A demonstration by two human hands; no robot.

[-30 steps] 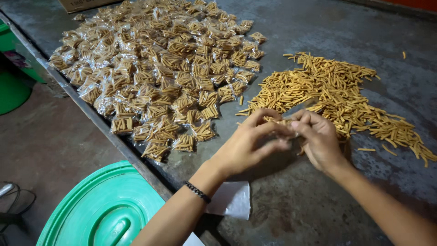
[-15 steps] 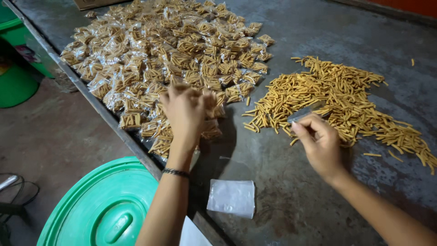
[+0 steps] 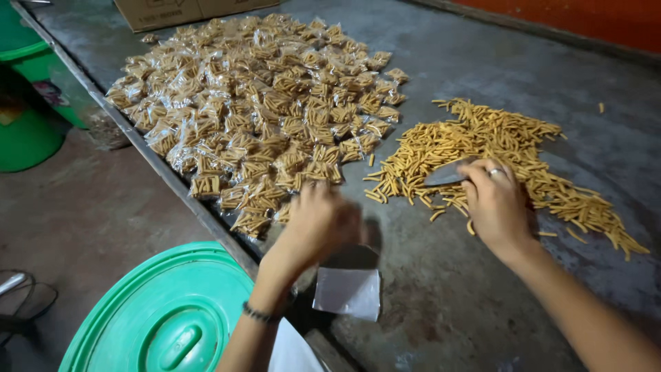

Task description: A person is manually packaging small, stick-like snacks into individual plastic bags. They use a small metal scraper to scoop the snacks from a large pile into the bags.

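Observation:
A heap of loose yellow snack sticks [image 3: 496, 151] lies on the grey table [image 3: 468, 303]. My right hand [image 3: 497, 203] rests at the heap's near edge and pinches a small clear plastic bag [image 3: 447, 172]. To the left spreads a big pile of filled little bags [image 3: 268, 110]. My left hand [image 3: 318, 224], blurred, hovers just in front of that pile, fingers loosely curled with nothing visible in them. A small stack of empty clear bags [image 3: 348, 293] lies beneath it near the table edge.
A green round lid [image 3: 158, 317] sits below the table's near edge. Green bins [image 3: 31, 103] stand on the floor at far left. A cardboard box [image 3: 186, 10] is at the table's far end, and an orange wall [image 3: 585, 24] runs behind.
My left hand drew back from the pile of filled bags toward the empty bags. My right hand stayed at the stick heap with a clear bag.

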